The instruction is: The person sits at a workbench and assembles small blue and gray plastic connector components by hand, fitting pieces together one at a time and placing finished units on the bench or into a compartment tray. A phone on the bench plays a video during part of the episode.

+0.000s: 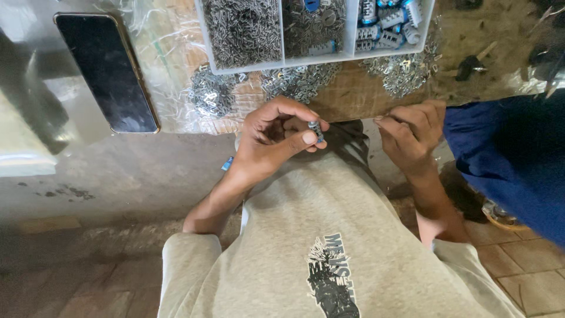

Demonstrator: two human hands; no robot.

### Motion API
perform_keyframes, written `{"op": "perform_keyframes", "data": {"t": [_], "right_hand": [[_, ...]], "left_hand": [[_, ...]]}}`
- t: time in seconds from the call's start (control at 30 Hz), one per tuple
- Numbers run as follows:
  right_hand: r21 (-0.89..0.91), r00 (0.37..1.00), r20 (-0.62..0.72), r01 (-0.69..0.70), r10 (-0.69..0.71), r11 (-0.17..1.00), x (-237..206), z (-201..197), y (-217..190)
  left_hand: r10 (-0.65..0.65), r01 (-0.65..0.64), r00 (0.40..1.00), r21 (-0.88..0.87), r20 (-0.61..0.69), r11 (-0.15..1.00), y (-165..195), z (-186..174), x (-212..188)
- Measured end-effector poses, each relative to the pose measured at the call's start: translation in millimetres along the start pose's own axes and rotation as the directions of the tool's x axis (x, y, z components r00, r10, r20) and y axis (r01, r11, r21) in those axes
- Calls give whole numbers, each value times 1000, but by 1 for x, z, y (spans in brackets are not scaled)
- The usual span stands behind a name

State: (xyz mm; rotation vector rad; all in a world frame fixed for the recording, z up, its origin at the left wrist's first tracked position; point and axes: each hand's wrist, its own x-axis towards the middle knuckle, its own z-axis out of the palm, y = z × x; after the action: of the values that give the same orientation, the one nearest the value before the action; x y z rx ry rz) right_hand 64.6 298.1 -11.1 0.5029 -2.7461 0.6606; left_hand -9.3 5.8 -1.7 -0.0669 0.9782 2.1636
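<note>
- My left hand (272,136) sits just off the near edge of the worktop (359,97), grip closed on a small grey-and-blue cylinder part (316,129), pinched between thumb and fingertips and standing roughly upright.
- My right hand (410,134) is level with it, right at the worktop edge. Its fingers are curled and pinched together, but what they hold is too small for me to make out; I can't tell if that grip has anything in it.
- The two hands are apart, with a clear gap between them over my grey shirt (329,235).
- Beyond the hands: three loose heaps of small metal pieces (300,81) lying on clear plastic sheet, close to the edge.
- Behind the heaps, a white divided tray (281,32), three compartments in view. The left and middle ones hold small metal bits; the right one holds grey-and-blue cylinders (385,26) like the one in my left hand.
- Far left on the worktop, well away from the hands: a dark phone (107,70), face up, screen off.
- Right side is tight: blue cloth (506,159) of someone beside me, near my right wrist.
- Left of my left forearm, bare concrete ledge (118,176) gives room; brick floor (529,265) below.
</note>
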Motion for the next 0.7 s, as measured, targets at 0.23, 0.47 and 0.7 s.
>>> {"op": "perform_keyframes", "data": {"t": [0.23, 0.47, 0.7], "right_hand": [[79, 998, -34, -55, 58, 995, 10, -3, -10], [271, 999, -36, -24, 35, 962, 39, -7, -42], [509, 997, -58, -19, 56, 861, 66, -8, -55]], "left_hand": [[9, -9, 1000, 8, 9, 1000, -3, 3, -1], [-15, 12, 1000, 131, 25, 991, -8, 7, 0], [-44, 37, 997, 106, 60, 994, -12, 12, -2]]}}
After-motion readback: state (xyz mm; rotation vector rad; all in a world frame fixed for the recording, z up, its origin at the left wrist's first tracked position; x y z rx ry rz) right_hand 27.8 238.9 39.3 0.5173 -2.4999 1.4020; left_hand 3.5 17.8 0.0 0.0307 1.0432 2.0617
